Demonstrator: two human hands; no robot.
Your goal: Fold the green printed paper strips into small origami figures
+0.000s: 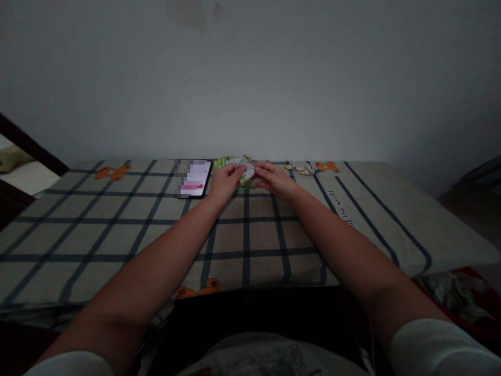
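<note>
Near the far edge of the table, my left hand [226, 183] is closed on a small crinkled wrapper [245, 169], white with green and yellow print, its thumb lying over the front. From the other side, my right hand [276, 178] has its fingertips at the wrapper's right edge and seems to pinch it; its lower fingers are loosely curled. Behind and beneath the hands lies a bright green packet [224, 161], partly covered by them. Whatever the wrapper contains is hidden.
A phone [195, 180] with a lit screen lies left of my hands. Torn wrapper pieces [301, 169] lie to the right. A checked cloth with bear prints [156, 219] covers the table, which meets a pale wall [250, 94]. Red fabric [469, 303] shows at the lower right.
</note>
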